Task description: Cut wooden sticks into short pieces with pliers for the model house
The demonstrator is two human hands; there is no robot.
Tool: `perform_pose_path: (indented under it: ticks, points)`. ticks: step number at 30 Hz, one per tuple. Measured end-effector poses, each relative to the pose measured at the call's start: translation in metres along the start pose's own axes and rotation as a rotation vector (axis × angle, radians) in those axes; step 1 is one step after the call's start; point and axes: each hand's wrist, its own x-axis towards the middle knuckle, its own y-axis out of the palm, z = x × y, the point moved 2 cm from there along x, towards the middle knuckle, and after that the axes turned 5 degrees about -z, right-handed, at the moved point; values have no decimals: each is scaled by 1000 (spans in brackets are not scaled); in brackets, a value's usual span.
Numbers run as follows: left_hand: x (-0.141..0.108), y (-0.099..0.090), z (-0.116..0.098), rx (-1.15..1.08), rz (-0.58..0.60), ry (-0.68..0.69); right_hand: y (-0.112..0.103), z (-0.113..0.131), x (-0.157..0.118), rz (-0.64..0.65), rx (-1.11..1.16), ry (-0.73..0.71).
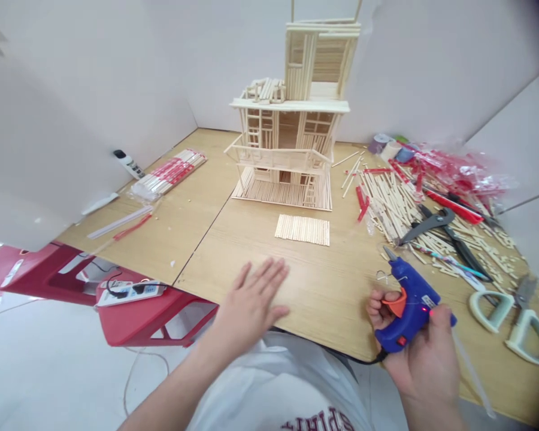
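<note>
My left hand [256, 299] lies flat on the wooden table near its front edge, fingers spread, holding nothing. In my right hand [424, 359] is a blue glue gun [411, 305] with an orange trigger, its nozzle pointing up and to the left and a clear glue stick beside its rear end. A small flat panel of pale sticks [302, 230] rests on the table beyond my hands, touched by neither. Behind it stands a multi-storey house model [291, 143] built of the same sticks, with a railed balcony.
Loose sticks [386, 197], pliers [431, 226], scissors [518, 305] and red plastic wrappers [462, 170] crowd the right side. At the left are packed sticks [175, 170] and a glue bottle [129, 163]. A power strip [128, 292] sits on a red stool [135, 323].
</note>
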Motion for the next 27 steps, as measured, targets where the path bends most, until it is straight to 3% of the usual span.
perform_pose_path:
  ticks: [4,7,9,11,14,16,18,23,27]
  points:
    - [-16,-14,71,123,-92,-304,-1,-2,-1,-20,-7,-19]
    - [-18,-14,87,221,-182,-468,1,-3,0,-6,-13,-35]
    - [-10,-7,68,165,-121,-399,3,-4,-1,-7,-16,-44]
    - [1,-1,32,46,-43,-249,6,-4,-2,-13,-16,-57]
    - [9,-3,-24,-260,54,127,11,-4,-7,-16,-30,-84]
    - [7,-11,-44,-499,93,275,15,-4,-11,-11,-58,-108]
    - [3,-17,-46,-705,52,240,20,-6,-16,4,-84,-134]
    - [-10,-18,-26,-1026,-111,-123,50,-21,-23,82,-130,-115]
    - [-9,-16,-29,-1117,-119,-212,80,-36,-22,166,-223,-154]
